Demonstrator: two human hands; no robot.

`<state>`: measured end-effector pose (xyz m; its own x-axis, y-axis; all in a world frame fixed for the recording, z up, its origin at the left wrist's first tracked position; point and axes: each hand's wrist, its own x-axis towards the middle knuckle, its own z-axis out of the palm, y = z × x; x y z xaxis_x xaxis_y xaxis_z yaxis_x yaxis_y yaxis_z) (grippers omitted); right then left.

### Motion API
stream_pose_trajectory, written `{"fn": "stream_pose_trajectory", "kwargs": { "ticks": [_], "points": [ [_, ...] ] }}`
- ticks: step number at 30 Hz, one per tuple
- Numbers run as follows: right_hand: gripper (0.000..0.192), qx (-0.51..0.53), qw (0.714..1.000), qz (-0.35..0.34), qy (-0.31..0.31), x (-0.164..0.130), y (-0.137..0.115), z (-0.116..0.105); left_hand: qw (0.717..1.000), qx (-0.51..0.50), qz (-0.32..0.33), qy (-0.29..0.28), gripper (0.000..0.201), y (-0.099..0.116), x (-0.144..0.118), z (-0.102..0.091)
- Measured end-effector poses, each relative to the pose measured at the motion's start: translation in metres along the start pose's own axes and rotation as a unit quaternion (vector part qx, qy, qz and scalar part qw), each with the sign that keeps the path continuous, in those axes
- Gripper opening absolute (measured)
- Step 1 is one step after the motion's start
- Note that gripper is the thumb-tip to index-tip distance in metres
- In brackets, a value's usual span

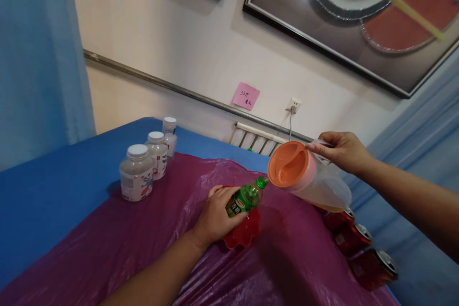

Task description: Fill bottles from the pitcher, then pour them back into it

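Left hand [215, 217] grips green bottle [246, 198] over red bowl [245, 234], catching spills; right hand [340, 150] holds tilted pitcher [308, 179] by its handle.

An indoor room, seemingly a home or guest room rather than a workshop, is shown. Large framed pictures [358, 14] are hung on a pale wall [172, 33], where a metal rail [161, 83], a socket [294, 104] and a pink note [245, 96] are fixed. Blue curtains [39, 57] are seen at the sides.
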<state>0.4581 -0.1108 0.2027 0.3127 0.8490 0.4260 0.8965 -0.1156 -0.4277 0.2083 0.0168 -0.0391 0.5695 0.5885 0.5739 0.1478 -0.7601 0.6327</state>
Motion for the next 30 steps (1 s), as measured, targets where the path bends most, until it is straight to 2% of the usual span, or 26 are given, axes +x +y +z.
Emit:
{"fn": "stream_pose_trajectory", "kwargs": {
  "ticks": [12, 15, 18, 20, 24, 27, 30],
  "points": [
    [0.062, 0.017, 1.000, 0.011, 0.001, -0.002, -0.004, 0.001, 1.000, 0.003, 0.003, 0.008, 0.051, 0.001, -0.001, -0.001],
    [0.060, 0.052, 0.998, 0.018, 0.015, -0.005, 0.006, 0.006, 1.000, 0.007, 0.006, 0.017, 0.052, -0.001, -0.001, 0.000],
    [0.059, 0.114, 0.991, 0.057, 0.030, -0.012, 0.027, 0.016, 0.999, 0.013, 0.005, 0.031, 0.054, -0.002, -0.002, 0.001],
    [0.058, 0.197, 0.975, 0.091, 0.047, -0.018, 0.047, 0.027, 0.999, 0.014, 0.002, 0.038, 0.054, -0.002, -0.001, 0.002],
    [0.056, 0.381, 0.898, 0.169, 0.137, -0.033, 0.091, 0.061, 0.999, 0.016, -0.003, 0.044, 0.054, -0.003, 0.001, 0.002],
    [0.056, 0.417, 0.865, 0.207, 0.186, -0.043, 0.117, 0.089, 0.998, 0.021, -0.014, 0.053, 0.051, -0.005, 0.003, 0.002],
    [0.057, 0.441, 0.838, 0.239, 0.215, -0.051, 0.132, 0.115, 0.997, 0.015, -0.034, 0.063, 0.050, -0.009, 0.005, 0.002]
  ]
}}
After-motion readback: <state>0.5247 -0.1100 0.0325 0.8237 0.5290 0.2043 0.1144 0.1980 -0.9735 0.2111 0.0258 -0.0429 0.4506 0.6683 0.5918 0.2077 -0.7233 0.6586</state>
